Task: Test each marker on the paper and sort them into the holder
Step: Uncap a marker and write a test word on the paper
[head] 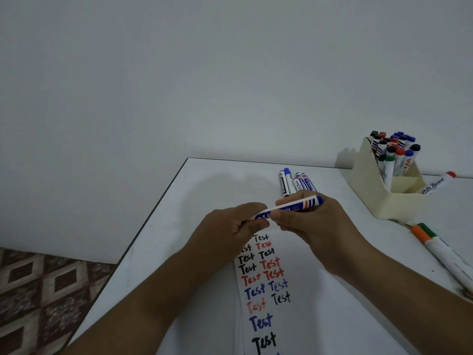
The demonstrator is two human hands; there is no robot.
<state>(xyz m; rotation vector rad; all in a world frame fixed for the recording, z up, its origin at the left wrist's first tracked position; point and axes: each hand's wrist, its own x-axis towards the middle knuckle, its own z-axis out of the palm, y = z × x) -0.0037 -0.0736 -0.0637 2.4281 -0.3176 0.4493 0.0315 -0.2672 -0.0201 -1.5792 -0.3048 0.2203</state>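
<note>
A blue marker is held above the paper by both hands, lying nearly level with its far end tilted slightly up to the right. The left hand is curled around the near end of the marker, with thumb and fingers closed on it; that end is covered by the fingers, so it cannot be told whether the cap is on or off. The right hand is wrapped around the barrel, the thumb laid along the side and the fingers bent beneath, and the striped blue tail end is left showing beyond the knuckles.

Just beyond the hands, a small group of markers is seen lying on the table. Further off to the right of the right hand, the cream holder is set near the wall, filled with upright markers capped in black, red, blue and green. A red-capped marker lies behind the holder, partly hidden by it. To the right of the right forearm, orange and green markers are cut off by the frame edge.

Below the hands, rows of the word "Test" in black, red and blue are written on the paper; the top rows are partly covered by the left hand, and the sheet's lower end is cut off.
</note>
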